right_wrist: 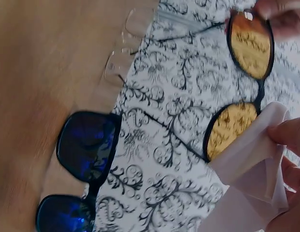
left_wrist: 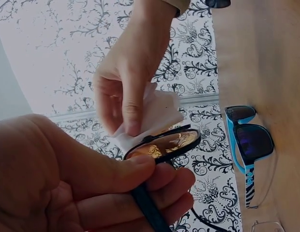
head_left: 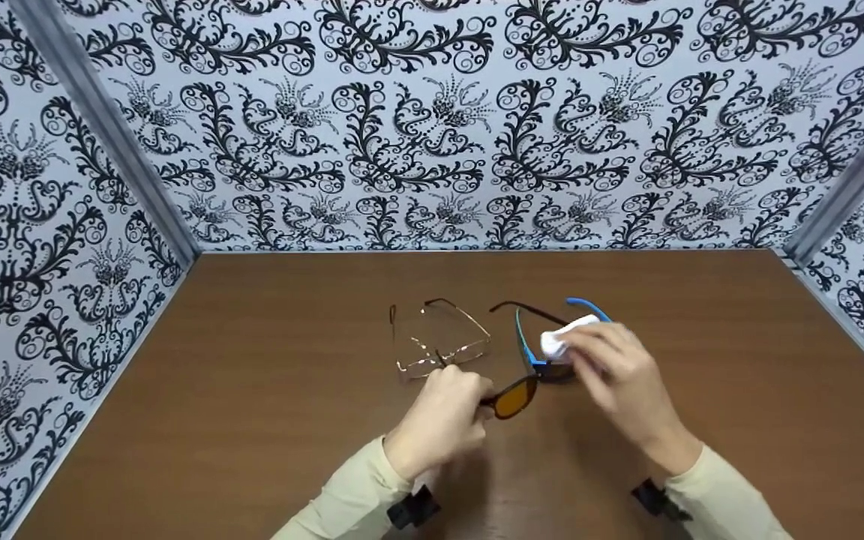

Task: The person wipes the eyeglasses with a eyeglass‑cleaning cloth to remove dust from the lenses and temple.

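Note:
My left hand (head_left: 443, 420) grips black-framed glasses with amber lenses (head_left: 514, 399) at one end, thumb over the rim in the left wrist view. A white cloth (head_left: 568, 335) is pinched in my right hand (head_left: 627, 375). Seen from the right wrist, the cloth (right_wrist: 251, 164) overlaps the edge of the farther amber lens (right_wrist: 232, 125); whether it presses on the lens I cannot tell. Blue-and-black sunglasses (left_wrist: 255, 142) with dark lenses lie on the table, partly behind the right hand in the head view. Left of them rest thin gold wire-framed glasses (head_left: 469, 319).
Brown wood-grain table (head_left: 267, 360) spreads under both hands. White panels with black scroll patterns (head_left: 432, 135) stand at the back and both sides, joined by grey corner posts (head_left: 117, 142).

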Demonstrator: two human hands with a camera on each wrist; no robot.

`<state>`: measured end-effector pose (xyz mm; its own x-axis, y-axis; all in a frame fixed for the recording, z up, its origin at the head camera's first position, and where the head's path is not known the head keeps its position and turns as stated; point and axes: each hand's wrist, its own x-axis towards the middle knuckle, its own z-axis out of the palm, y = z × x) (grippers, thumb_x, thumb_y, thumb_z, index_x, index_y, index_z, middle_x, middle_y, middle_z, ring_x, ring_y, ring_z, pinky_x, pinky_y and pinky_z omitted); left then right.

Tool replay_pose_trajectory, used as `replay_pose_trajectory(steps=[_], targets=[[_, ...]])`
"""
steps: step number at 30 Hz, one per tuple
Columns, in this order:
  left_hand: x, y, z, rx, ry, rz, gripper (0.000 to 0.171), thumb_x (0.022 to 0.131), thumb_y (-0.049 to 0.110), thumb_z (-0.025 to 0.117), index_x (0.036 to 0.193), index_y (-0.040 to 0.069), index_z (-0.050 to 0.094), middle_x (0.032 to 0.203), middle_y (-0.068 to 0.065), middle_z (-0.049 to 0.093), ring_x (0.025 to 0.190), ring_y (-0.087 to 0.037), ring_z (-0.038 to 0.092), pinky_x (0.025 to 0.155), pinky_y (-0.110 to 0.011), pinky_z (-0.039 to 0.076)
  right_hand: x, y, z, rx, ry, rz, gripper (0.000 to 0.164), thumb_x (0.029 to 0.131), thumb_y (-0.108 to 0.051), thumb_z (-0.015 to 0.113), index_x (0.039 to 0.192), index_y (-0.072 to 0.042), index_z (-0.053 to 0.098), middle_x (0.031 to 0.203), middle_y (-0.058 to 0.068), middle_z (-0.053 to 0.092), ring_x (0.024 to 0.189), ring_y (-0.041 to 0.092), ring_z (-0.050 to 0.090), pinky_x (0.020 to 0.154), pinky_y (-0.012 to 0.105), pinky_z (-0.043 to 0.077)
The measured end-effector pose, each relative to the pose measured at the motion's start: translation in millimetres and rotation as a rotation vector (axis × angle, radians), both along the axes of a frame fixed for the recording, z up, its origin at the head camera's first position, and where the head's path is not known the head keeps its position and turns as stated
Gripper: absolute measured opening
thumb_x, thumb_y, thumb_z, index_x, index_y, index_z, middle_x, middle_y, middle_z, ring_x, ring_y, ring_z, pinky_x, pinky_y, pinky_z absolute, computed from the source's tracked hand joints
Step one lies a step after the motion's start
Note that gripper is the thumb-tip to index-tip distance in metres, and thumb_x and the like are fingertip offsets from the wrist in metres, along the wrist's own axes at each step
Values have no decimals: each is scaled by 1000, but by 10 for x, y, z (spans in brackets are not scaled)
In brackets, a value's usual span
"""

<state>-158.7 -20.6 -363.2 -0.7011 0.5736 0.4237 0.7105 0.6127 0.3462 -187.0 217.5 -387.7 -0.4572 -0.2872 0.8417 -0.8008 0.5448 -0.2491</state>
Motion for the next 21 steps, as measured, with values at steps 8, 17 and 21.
replay_pose_trajectory(steps=[8,17,21], targets=[[-28,-71,0,45,-93,-20,17,74,-4,71,64,8,64,59,5,60,55,-5,51,57,-22,46,-56,216,-13,-161,-153,-4,32,74,22,69,98,1,72,93,10,68,88,10,63,78,14,49],[-102,-96,29,308,-214,-7,8,81,0,72,76,5,70,66,4,64,54,-1,43,51,-17,36,75,143,-143,-411,-482,180,27,78,23,63,101,9,66,94,12,67,84,15,66,70,21,54],[-124,-85,45,405,-256,-13,8,84,-2,69,78,4,68,66,5,62,55,-2,42,50,-18,34,151,-26,-185,-426,-517,273,26,78,24,62,100,10,62,96,9,66,88,14,66,72,22,55]])
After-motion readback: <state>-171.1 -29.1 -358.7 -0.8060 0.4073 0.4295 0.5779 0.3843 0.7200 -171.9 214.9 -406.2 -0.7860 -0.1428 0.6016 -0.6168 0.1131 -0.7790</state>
